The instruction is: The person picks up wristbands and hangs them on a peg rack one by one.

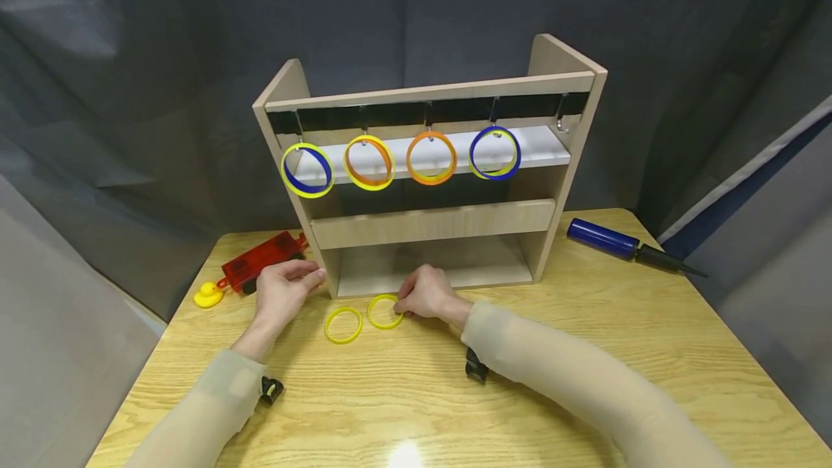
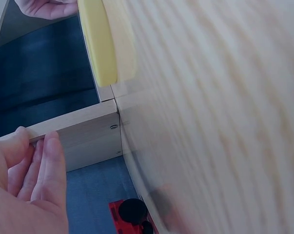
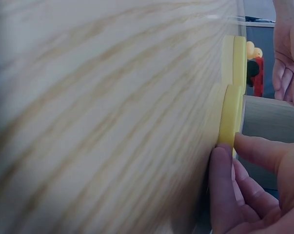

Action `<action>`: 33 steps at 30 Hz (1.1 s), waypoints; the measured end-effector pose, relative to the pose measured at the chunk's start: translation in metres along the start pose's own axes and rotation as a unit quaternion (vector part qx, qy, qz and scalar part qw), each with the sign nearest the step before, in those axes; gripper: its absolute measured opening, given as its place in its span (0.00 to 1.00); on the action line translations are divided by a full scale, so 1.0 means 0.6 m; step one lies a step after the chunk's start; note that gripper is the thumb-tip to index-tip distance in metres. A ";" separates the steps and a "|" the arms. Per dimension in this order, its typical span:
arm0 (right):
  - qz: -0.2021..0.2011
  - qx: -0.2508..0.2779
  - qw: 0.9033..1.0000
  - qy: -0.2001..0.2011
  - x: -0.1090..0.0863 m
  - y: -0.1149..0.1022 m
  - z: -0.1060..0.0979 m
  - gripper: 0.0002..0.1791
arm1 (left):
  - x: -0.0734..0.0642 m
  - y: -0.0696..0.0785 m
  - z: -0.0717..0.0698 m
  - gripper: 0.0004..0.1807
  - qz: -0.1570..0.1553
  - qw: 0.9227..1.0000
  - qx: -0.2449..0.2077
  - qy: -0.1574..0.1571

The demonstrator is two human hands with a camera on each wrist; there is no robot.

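My right hand [image 1: 425,293] pinches the near edge of a thin yellow ring [image 1: 370,311] lying on the table before the wooden rack [image 1: 432,224]. In the right wrist view, thumb and fingers [image 3: 222,168] meet on that ring [image 3: 229,114]. Just left of it lies a second yellow ring [image 1: 343,342], untouched. At the rack's lower left, my left hand [image 1: 284,293] holds the front edge of the side panel. Its thumb and fingertips [image 2: 53,141] meet that edge in the left wrist view.
Two-coloured rings hang from the rack's hooks: yellow-blue [image 1: 285,180], yellow-orange [image 1: 347,170], orange-yellow [image 1: 411,168] and blue-yellow [image 1: 518,156]. The rightmost hook [image 1: 562,124] is bare. A red toy cart [image 1: 260,258] and yellow duck [image 1: 208,296] stand left; a blue hand pump [image 1: 601,238] lies right.
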State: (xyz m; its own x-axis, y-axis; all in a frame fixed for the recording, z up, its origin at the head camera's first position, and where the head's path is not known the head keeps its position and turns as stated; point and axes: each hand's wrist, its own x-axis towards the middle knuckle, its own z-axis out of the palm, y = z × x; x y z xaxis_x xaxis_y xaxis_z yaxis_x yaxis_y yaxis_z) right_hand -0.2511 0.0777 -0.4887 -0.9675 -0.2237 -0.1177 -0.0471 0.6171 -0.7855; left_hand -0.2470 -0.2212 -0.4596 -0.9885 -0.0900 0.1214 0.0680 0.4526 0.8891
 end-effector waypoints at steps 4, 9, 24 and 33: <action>0.011 -0.004 1.000 0.004 -0.003 -0.007 -0.001 0.07 | 0.000 0.000 -0.001 0.15 0.000 1.000 0.004 0.000; 0.028 -0.013 0.999 0.017 -0.008 -0.019 0.000 0.07 | 0.001 0.000 -0.002 0.15 -0.001 1.000 0.005 0.001; -0.018 -0.009 1.000 -0.024 -0.046 -0.023 -0.024 0.07 | 0.003 -0.002 0.000 0.14 0.005 1.000 0.004 0.004; -0.055 0.047 0.997 -0.039 -0.099 -0.028 -0.082 0.06 | 0.004 -0.003 0.000 0.14 -0.001 1.000 -0.003 -0.001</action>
State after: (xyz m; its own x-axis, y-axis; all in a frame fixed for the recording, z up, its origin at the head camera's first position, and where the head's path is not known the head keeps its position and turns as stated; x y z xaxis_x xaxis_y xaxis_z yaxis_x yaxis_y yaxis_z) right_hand -0.2047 0.1178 -0.4386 -0.9356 -0.3459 -0.0706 -0.1253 0.5124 -0.8495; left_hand -0.2494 -0.2223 -0.4606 -0.9889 -0.0892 0.1187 0.0667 0.4471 0.8920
